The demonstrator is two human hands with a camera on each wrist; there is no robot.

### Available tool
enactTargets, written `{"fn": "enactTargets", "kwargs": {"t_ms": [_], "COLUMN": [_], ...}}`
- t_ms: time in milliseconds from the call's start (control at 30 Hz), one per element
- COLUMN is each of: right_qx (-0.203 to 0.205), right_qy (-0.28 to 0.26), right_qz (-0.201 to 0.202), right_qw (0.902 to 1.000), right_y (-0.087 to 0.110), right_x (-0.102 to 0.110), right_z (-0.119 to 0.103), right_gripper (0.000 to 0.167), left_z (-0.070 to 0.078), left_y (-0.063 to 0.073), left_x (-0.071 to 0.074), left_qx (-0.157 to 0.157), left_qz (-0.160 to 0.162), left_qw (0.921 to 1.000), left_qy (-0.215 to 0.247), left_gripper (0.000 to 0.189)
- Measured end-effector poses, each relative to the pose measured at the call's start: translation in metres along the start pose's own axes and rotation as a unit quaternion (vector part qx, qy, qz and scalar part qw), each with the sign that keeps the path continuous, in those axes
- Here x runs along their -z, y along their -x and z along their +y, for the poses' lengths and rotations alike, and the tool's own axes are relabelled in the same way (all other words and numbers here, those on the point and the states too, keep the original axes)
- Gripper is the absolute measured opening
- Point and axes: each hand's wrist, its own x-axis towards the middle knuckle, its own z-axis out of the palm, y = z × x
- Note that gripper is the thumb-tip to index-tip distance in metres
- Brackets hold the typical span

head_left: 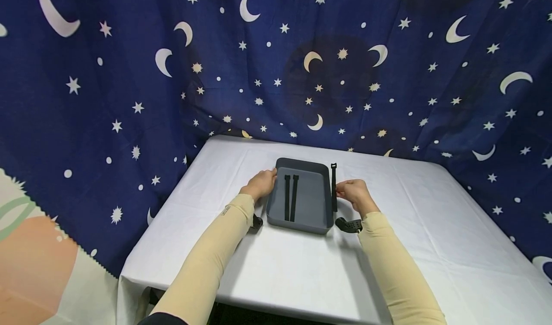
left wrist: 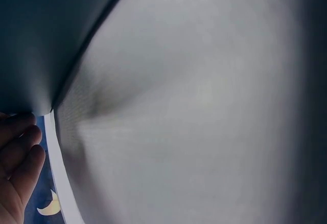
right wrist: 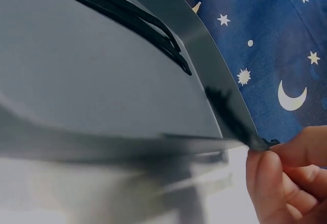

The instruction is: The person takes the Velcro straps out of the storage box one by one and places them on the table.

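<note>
A grey rectangular tray [head_left: 311, 200] lies on the table, with two black cable straps [head_left: 287, 198] side by side in its left half. The straps [right wrist: 127, 20] show at the top of the right wrist view. My left hand [head_left: 262, 183] holds the tray's left rim; in the left wrist view its fingers [left wrist: 23, 152] lie against the outer wall. With thumb and finger, my right hand [head_left: 355, 191] pinches a third black cable strap [head_left: 334, 186], slotted end up, just beside the tray's right wall. That strap is blurred in the right wrist view.
A white cloth covers the table [head_left: 431, 229]. Behind it hangs a dark blue curtain [head_left: 276, 66] with moons and stars. A black wrist device [head_left: 348, 225] is worn at my right wrist, near the tray's front right corner.
</note>
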Motion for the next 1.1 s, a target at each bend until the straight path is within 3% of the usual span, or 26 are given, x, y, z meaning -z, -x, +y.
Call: {"fn": "enactTargets", "kwargs": {"t_ms": [533, 1100], "right_qx": [-0.011, 0.011], "right_qy": [0.009, 0.038], "right_qz": [0.006, 0.010], "right_qw": [0.9999, 0.9992], "right_y": [-0.002, -0.001], "right_x": [0.002, 0.001], "right_z": [0.006, 0.017], "right_gripper": [0.019, 0.026], "left_z": [0.000, 0.001], "left_y": [0.000, 0.001], "left_x": [0.002, 0.003], "left_qx": [0.001, -0.001], "left_qz": [0.000, -0.002], "left_qw": [1.0000, 1.0000], "left_qy": [-0.003, -0.008], "left_gripper": [0.047, 0.047]}}
